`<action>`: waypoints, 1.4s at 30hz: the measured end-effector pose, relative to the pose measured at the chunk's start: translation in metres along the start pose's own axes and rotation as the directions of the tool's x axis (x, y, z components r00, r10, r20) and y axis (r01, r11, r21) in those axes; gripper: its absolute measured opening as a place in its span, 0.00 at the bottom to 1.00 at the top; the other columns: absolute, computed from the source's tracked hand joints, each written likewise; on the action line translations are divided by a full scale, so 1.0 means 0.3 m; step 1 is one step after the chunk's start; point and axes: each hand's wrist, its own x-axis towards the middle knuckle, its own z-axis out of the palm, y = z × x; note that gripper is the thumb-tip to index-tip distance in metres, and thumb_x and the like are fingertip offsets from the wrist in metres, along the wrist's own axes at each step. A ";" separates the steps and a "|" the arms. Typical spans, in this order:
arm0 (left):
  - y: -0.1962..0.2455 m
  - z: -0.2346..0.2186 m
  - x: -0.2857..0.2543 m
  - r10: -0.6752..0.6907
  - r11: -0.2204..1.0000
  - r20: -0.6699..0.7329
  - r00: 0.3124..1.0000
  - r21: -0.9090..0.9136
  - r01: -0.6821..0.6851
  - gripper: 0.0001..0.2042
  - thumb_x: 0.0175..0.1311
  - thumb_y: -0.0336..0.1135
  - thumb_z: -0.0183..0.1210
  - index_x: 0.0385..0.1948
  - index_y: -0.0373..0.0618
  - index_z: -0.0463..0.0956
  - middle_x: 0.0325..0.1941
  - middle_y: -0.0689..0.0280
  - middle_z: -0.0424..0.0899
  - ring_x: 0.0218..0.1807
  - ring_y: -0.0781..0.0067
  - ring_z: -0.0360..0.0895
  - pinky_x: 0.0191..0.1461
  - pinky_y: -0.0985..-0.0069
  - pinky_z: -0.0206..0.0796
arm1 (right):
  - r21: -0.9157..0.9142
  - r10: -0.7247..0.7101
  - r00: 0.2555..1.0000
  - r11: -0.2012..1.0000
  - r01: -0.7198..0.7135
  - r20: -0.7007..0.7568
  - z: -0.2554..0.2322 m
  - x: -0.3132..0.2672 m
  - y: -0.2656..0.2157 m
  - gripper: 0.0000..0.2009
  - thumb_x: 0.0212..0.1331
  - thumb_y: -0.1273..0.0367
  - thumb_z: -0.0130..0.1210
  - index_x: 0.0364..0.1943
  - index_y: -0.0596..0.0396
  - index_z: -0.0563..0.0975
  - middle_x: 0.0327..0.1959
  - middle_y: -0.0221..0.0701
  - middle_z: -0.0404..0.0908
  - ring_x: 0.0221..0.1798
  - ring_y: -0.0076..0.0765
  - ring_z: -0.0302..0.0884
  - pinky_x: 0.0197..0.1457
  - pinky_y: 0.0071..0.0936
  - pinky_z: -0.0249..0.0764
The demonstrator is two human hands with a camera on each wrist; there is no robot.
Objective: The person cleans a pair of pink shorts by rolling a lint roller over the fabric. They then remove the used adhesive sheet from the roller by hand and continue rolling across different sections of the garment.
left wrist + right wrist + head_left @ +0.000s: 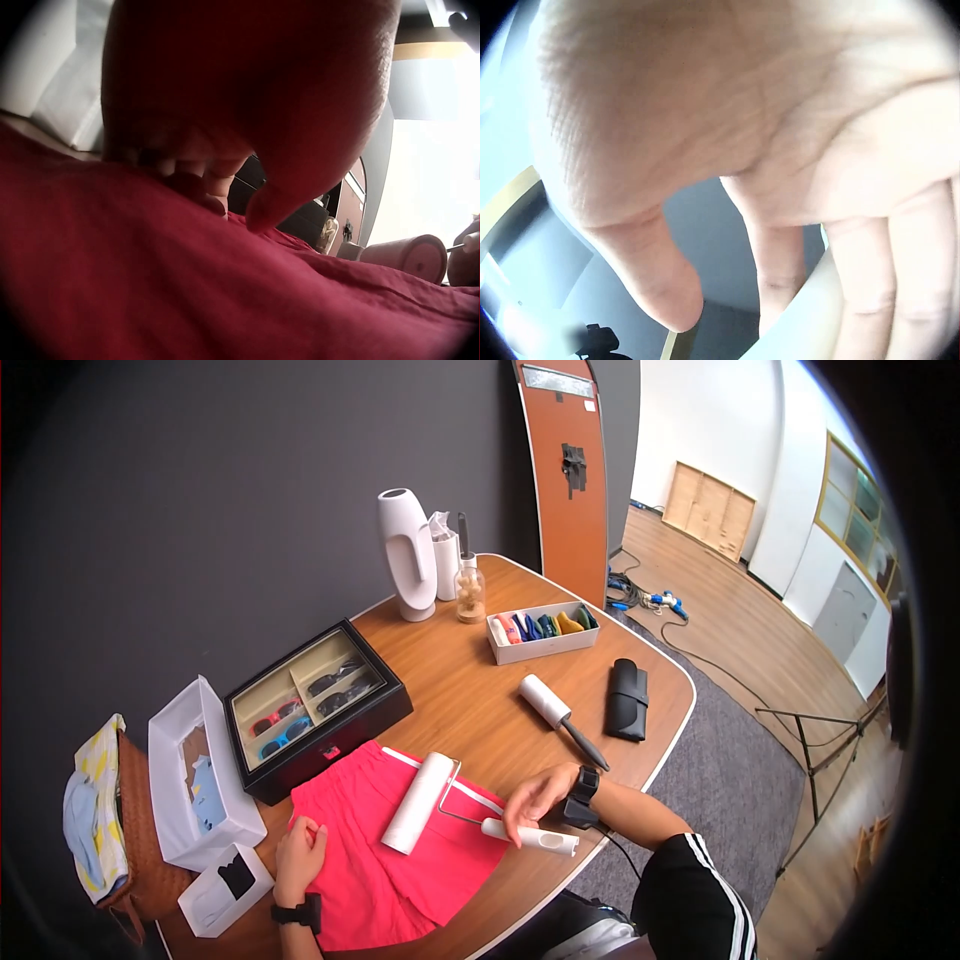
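Pink-red shorts [395, 880] with a white side stripe lie spread on the table. My left hand [300, 860] rests on their left side, its fingers against the fabric. Across the shorts lies a white lint roller [418, 805] with a wire frame and a white handle [545, 842]. My right hand [537, 800] is over this handle, fingertips at it. In the right wrist view the thumb [671, 292] stands apart from the fingers, and part of the pale handle [810, 319] shows beside them.
Behind the shorts stands a black glasses case [320, 710]. White boxes [232, 905] are at left beside a brown basket [150, 840]. Farther back are a box of rolled cloths [545, 650], a white vase [408, 560], another lint roller [545, 702] and a black pouch [627, 700].
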 end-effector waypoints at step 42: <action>-0.001 0.009 -0.007 0.035 0.999 -0.064 0.997 -0.009 -0.036 0.10 0.68 0.41 0.59 0.32 0.47 0.72 0.18 0.59 0.76 0.23 0.53 0.77 0.26 0.58 0.61 | 0.193 0.054 0.971 0.981 -0.008 -0.235 -0.049 0.012 0.045 0.17 0.72 0.64 0.52 0.56 0.63 0.75 0.53 0.44 0.80 0.58 0.40 0.79 0.63 0.34 0.74</action>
